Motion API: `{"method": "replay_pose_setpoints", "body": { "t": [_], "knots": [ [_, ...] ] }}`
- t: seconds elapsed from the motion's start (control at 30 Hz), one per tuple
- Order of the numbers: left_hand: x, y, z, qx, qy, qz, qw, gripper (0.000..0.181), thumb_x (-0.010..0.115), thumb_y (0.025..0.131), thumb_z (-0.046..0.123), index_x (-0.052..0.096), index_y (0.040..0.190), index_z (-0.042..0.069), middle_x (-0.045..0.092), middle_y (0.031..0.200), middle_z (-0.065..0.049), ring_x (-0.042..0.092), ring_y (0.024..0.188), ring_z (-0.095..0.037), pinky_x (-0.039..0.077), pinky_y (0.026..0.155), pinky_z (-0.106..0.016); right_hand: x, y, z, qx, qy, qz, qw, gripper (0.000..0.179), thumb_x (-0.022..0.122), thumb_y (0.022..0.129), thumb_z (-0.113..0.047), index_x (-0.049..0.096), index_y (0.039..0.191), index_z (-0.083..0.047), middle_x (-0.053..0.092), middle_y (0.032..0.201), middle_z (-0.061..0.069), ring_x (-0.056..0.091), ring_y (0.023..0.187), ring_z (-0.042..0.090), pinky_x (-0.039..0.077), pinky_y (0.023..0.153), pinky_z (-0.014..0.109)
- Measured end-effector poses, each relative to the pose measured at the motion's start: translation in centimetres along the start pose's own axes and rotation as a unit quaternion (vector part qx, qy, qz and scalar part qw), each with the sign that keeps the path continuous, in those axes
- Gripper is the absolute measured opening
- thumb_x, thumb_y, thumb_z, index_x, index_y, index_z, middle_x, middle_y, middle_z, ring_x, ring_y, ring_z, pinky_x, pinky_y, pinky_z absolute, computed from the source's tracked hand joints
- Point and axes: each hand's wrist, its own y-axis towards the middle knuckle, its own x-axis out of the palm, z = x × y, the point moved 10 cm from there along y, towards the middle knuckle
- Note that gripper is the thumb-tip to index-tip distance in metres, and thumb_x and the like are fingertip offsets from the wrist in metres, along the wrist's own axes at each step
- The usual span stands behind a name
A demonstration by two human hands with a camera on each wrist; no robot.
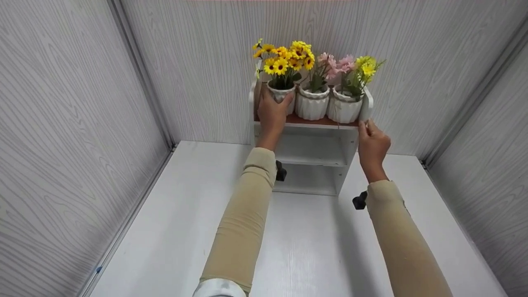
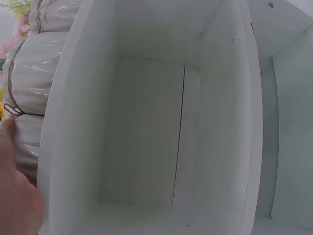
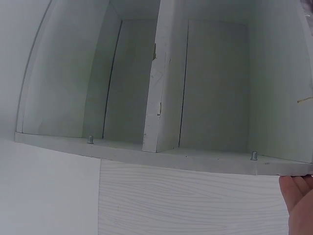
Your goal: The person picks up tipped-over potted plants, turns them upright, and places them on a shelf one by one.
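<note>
My left hand [image 1: 273, 115] grips the leftmost white fluted pot [image 1: 280, 93], its thumb against the pot's right side. Yellow sunflowers [image 1: 284, 60] stand upright in that pot. It sits on the brown top of a small white shelf unit [image 1: 311, 149]. In the left wrist view, my left hand [image 2: 18, 196] lies at the pots' edge, partly out of frame. My right hand [image 1: 374, 142], fingers curled, pinches the shelf unit's right side near the top board. In the right wrist view, fingertips [image 3: 291, 188] touch the outside of its side panel [image 3: 205, 164].
Beside the gripped pot stand a white pot [image 1: 312, 105] with pink flowers and another white pot [image 1: 345, 108] with pink and yellow flowers. The unit stands on a white table [image 1: 297, 231] against the wood-grain back wall [image 1: 198, 74]. Grain-patterned walls flank both sides.
</note>
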Motion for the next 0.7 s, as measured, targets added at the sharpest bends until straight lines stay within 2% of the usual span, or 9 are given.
{"method": "replay_pose_setpoints", "body": {
  "t": [0.1,0.17,0.23,0.33,0.43,0.47,0.6,0.7],
  "knots": [
    [0.5,-0.1,0.0,-0.008,-0.003,-0.008,0.9999,0.1,0.066,0.09,0.061,0.014,0.163,0.016,0.03,0.165,-0.001,0.035,0.148,-0.017,0.035,0.117,-0.031,-0.2,0.0,-0.2,-0.014,-0.021,-0.002,0.9997,0.037,0.059,0.103,-0.027,0.06,0.082,0.003,0.055,0.069,0.009,0.045,0.061,0.018,0.031,0.056,0.023],
    [0.8,-0.3,0.0,-0.012,-0.008,-0.021,0.9997,0.101,0.064,0.09,0.063,0.012,0.163,0.017,0.025,0.167,0.0,0.032,0.15,-0.017,0.034,0.118,-0.032,-0.3,0.0,-0.4,-0.028,-0.043,-0.008,0.9987,0.036,0.057,0.104,-0.027,0.056,0.08,0.001,0.058,0.071,0.012,0.052,0.064,0.023,0.035,0.058,0.028],
    [0.9,-0.6,-0.1,-0.014,-0.014,-0.035,0.9992,0.101,0.062,0.09,0.065,0.01,0.163,0.018,0.021,0.168,0.0,0.029,0.152,-0.017,0.032,0.119,-0.033,-0.2,-0.1,-0.5,-0.042,-0.074,-0.025,0.996,0.038,0.054,0.105,-0.028,0.046,0.077,-0.005,0.056,0.07,0.015,0.055,0.064,0.028,0.036,0.058,0.034],
    [0.8,-1.0,-0.2,-0.007,-0.024,-0.051,0.9984,0.103,0.063,0.09,0.065,0.008,0.163,0.017,0.013,0.17,-0.002,0.021,0.154,-0.018,0.029,0.121,-0.036,-0.4,-0.5,-0.7,-0.07,-0.14,-0.033,0.9871,0.038,0.05,0.106,-0.032,0.053,0.08,-0.006,0.058,0.067,0.015,0.055,0.06,0.031,0.035,0.055,0.041],
    [0.2,-1.4,-0.1,0.003,-0.029,-0.062,0.9976,0.104,0.062,0.091,0.063,0.007,0.163,0.014,0.007,0.17,-0.005,0.017,0.156,-0.021,0.026,0.123,-0.039,-1.3,-0.9,-1.0,-0.094,-0.189,-0.02,0.9772,0.041,0.046,0.107,-0.037,0.064,0.089,-0.004,0.055,0.061,0.015,0.044,0.053,0.03,0.028,0.05,0.045],
    [0.0,-1.6,-0.1,0.006,-0.028,-0.067,0.9973,0.103,0.062,0.092,0.063,0.006,0.163,0.014,0.007,0.17,-0.005,0.016,0.156,-0.021,0.025,0.123,-0.04,-1.7,-1.0,-1.2,-0.103,-0.199,-0.012,0.9746,0.042,0.045,0.107,-0.038,0.067,0.092,-0.004,0.057,0.061,0.016,0.045,0.052,0.03,0.029,0.049,0.046],
    [-1.1,-2.7,0.8,0.033,-0.017,-0.084,0.9958,0.094,0.058,0.097,0.057,0.008,0.163,0.013,0.01,0.17,-0.006,0.018,0.156,-0.022,0.025,0.123,-0.042,-2.9,-1.2,-2.9,-0.143,-0.173,-0.004,0.9746,0.041,0.046,0.107,-0.035,0.07,0.108,-0.002,0.069,0.079,0.019,0.061,0.063,0.035,0.041,0.053,0.051],
    [-1.7,-4.0,1.8,0.066,0.009,-0.104,0.9924,0.086,0.052,0.101,0.054,0.01,0.163,0.013,0.012,0.169,-0.006,0.019,0.155,-0.021,0.027,0.122,-0.042,-3.1,-1.5,-5.1,-0.188,-0.132,-0.022,0.9729,0.038,0.051,0.106,-0.031,0.071,0.115,0.0,0.071,0.093,0.02,0.067,0.076,0.036,0.048,0.061,0.053]
  ]
}}
